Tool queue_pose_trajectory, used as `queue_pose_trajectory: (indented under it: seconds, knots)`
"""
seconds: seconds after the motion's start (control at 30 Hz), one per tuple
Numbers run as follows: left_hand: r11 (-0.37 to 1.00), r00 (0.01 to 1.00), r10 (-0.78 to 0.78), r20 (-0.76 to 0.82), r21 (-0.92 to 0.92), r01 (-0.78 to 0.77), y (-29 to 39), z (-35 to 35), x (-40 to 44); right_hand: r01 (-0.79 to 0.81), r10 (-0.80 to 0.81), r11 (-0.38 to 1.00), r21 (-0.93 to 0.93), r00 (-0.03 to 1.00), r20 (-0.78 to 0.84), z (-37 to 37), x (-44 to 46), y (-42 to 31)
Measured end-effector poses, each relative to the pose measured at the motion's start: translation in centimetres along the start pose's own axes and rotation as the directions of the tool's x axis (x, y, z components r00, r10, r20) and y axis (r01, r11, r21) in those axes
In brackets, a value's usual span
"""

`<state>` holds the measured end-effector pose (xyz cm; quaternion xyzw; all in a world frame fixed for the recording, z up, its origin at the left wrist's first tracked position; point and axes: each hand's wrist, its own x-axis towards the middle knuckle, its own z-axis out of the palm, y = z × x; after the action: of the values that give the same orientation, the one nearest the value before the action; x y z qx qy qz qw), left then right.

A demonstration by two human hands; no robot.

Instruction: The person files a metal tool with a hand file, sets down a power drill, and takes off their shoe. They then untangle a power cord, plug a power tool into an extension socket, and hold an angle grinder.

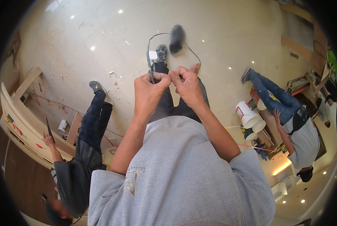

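Note:
My left hand (149,90) is closed, thumb against fingers, with a thin dark cord (148,49) running up from it. My right hand (186,86) pinches close beside it, the fingertips of both hands meeting in front of my body. Whatever lies between those fingertips is too small or hidden to make out. From the left hand the cord loops forward past my shoes and comes back toward the right hand's fingers. Whether the right hand grips it, I cannot tell. A small white block (153,55) shows beside the cord, near my shoe (161,54).
Wood chips (115,82) litter the tiled floor at left. A person in dark clothes (80,165) stands by a long wooden frame (29,83). At right, another person in jeans (268,92) is near white buckets (246,115), tools and boards.

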<state>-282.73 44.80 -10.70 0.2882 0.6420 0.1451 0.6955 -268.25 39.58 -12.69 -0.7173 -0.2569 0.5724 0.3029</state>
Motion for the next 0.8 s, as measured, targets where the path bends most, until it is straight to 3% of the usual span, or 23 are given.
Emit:
queue_pose_trajectory:
  seconds: [0.47, 0.8]
  knots:
    - [0.997, 0.999, 0.033, 0.017, -0.070, -0.032, -1.6, 1.3, -0.3, 0.016, -0.016, 0.999, -0.046, 1.000, -0.001, -1.3, -1.1, 0.5]
    - [0.996, 0.999, 0.002, -0.051, -0.086, -0.006, -1.5, 3.6, -0.6, 0.114, -0.125, 0.979, -0.169, 0.991, -0.054, -2.3, -1.0, 0.5]
